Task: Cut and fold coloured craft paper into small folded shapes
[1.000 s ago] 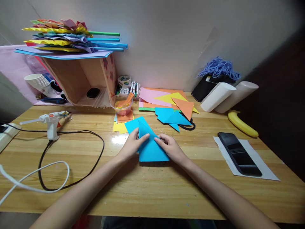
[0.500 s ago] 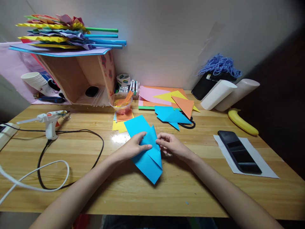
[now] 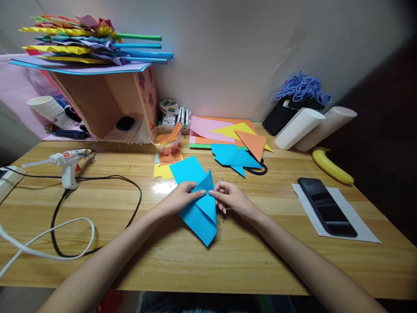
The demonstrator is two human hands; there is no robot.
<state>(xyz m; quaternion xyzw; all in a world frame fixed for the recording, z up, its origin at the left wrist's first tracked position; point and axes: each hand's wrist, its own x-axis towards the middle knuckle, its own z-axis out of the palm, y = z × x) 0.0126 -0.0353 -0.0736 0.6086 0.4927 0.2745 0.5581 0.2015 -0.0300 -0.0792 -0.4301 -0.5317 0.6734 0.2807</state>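
Note:
A sheet of blue paper (image 3: 197, 219) is at the middle of the table, with one side folded over into a flap. My left hand (image 3: 182, 196) is closed on it, the thumb lying across the flap and the other fingers partly hidden. At the folded right edge, my right hand (image 3: 230, 198) pinches the paper between thumb and fingers. Beyond my hands lie several cut blue paper pieces (image 3: 236, 157), over the black handles of scissors (image 3: 260, 168).
Coloured sheets (image 3: 211, 128) and a clear bowl (image 3: 164, 141) of paper strips lie behind. At left stand a glue gun (image 3: 69, 167) and looping cables (image 3: 140, 195). A phone (image 3: 327, 208) and a banana (image 3: 332, 167) are at right.
The folded paper has shifted slightly left and its lower corner has risen a little. My right thumb has moved onto the flap near its right edge, close to my left thumb.

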